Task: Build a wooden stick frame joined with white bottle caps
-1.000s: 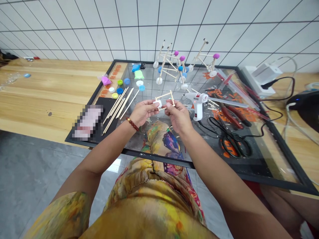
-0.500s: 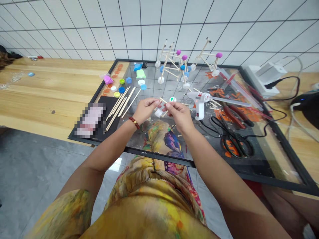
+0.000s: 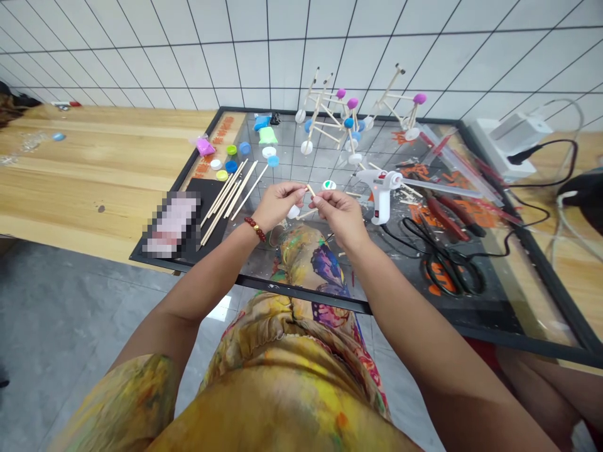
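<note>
Left hand (image 3: 284, 202) and right hand (image 3: 342, 216) pinching short stick (image 3: 310, 190); glue gun (image 3: 382, 196), three o'clock, could topple if right elbows it.

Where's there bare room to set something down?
The widest patch is the wooden tabletop between the small blue disc and the black frame. A smaller one lies between the scissors and the frame's near edge. Glue gun and pliers crowd the right hand; stick models, the back.
</note>
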Motion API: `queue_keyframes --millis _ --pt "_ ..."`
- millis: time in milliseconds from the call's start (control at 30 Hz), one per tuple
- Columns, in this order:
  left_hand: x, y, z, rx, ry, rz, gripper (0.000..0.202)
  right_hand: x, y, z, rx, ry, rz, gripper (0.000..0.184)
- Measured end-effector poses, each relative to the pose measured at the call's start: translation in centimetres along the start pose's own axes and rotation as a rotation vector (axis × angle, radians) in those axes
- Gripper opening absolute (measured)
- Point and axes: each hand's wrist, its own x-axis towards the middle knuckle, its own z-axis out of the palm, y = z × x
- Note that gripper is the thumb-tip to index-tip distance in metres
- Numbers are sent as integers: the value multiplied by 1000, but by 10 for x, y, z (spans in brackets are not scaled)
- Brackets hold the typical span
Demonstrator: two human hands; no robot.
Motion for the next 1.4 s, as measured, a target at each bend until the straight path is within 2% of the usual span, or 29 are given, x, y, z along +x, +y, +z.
queue_keyframes --millis 200,367,567,800,900,1067,1400 --pt "-1 2 2 -75 2 -24 5 -1 -3 0 16 6 13 45" --pt "-3 12 1 -268 -4 -151 10 1 -7 -3 155 40 130 59" --pt "-2 17 -1 -442 -51 -253 13 4 -6 -6 187 20 160 51" --pt "-2 13 -3 -388 -138 -277 15 2 -4 -6 123 -25 86 32" --pt "-3 13 -3 -322 -163 -291 18 2 -4 -5 97 -27 64 30" --pt "-5 14 -3 -277 -145 -281 15 1 -6 -2 74 -14 61 34" --pt "-5 14 -1 -276 -123 -272 12 1 -7 -1 56 -15 73 26"
